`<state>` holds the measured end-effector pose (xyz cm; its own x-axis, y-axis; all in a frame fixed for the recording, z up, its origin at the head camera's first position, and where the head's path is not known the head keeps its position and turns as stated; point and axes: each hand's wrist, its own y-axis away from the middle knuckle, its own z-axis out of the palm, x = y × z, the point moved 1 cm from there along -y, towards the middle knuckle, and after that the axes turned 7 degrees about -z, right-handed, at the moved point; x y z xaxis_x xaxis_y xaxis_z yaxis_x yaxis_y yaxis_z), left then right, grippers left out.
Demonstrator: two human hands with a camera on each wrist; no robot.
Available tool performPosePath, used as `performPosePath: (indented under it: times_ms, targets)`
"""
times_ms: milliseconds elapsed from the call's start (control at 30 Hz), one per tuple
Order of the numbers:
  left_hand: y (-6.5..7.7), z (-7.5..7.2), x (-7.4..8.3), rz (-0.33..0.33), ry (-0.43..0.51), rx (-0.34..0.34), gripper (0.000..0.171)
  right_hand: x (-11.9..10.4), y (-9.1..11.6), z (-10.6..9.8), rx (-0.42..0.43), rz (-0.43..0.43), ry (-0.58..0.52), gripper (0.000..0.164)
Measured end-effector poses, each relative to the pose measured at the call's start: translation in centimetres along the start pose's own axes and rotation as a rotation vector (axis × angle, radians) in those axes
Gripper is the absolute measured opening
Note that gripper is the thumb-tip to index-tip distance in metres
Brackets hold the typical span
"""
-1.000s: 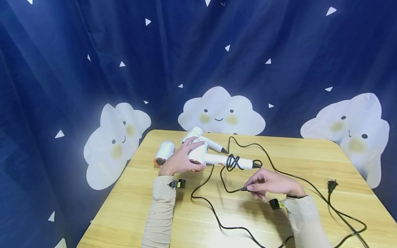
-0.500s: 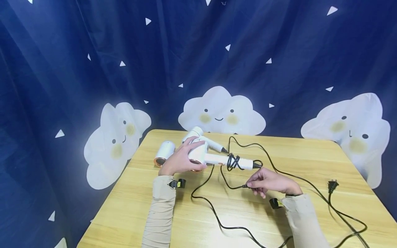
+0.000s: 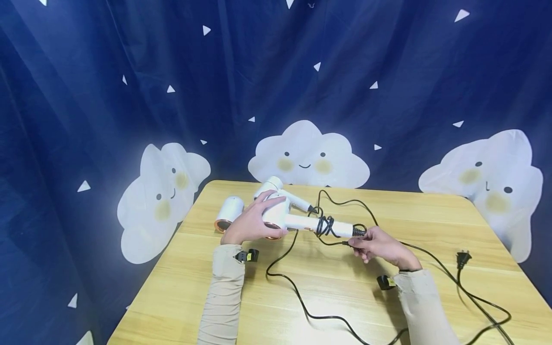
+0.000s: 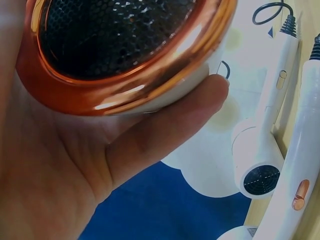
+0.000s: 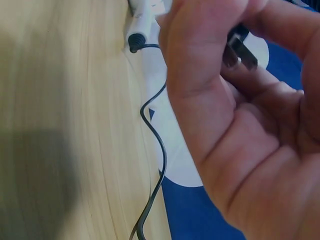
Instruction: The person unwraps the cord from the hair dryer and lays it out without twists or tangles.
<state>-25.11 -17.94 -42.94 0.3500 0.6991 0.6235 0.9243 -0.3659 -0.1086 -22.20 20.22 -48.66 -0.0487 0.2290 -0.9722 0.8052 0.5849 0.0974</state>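
My left hand [image 3: 250, 223] grips the head of a white hair dryer [image 3: 302, 222] that lies with its handle pointing right. Its rose-gold rim [image 4: 130, 97] and dark mesh fill the top of the left wrist view, a finger along the underside. Black cord [image 3: 325, 225] is wound in crossed loops round the handle. My right hand [image 3: 381, 247], near the handle's end, pinches the black plug on that cord between thumb and fingers. In the right wrist view two metal prongs [image 5: 242, 54] show inside the hand; most of the plug is hidden by the fingers.
Behind lies a second white hair dryer [image 3: 295, 199]. Left of my left hand sits another white dryer head [image 3: 232, 210] with a rose-gold rim. Black cords run across the wooden table [image 3: 172, 297], and a two-prong plug [image 3: 463, 259] lies at the right.
My right hand has moved slightly away from me and right, carrying the plug close to the handle's end; the cord behind it has shifted. My left hand keeps its grip.
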Motion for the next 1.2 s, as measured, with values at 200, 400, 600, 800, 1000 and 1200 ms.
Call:
performPosePath:
  times_ms: [200, 400, 600, 800, 1000, 1200]
  targets:
    - [0.0, 0.0, -0.1, 0.001, -0.013, -0.003, 0.091, -0.2, 0.3, -0.4, 0.106, 0.027, -0.067, 0.020]
    - [0.0, 0.1, -0.2, -0.001, -0.019, -0.014, 0.090, -0.3, 0.5, -0.7, 0.219, -0.002, -0.102, 0.021]
    - [-0.1, 0.2, -0.2, -0.008, -0.031, -0.023, 0.091, -0.4, 0.3, -0.9, 0.350, -0.032, -0.092, 0.048]
    - [-0.1, 0.1, 0.0, -0.006, -0.041, -0.026, 0.091, -0.8, 0.3, -1.1, 0.467, -0.096, -0.115, 0.046]
    - [-0.1, 0.2, -0.1, -0.007, -0.042, -0.030, 0.091, -1.5, 0.6, -1.0, 0.503, -0.233, -0.216, 0.013]
    - [0.0, 0.2, 0.0, -0.014, -0.041, -0.030, 0.092, -2.1, 0.8, -1.1, 0.534, -0.318, -0.228, 0.017]
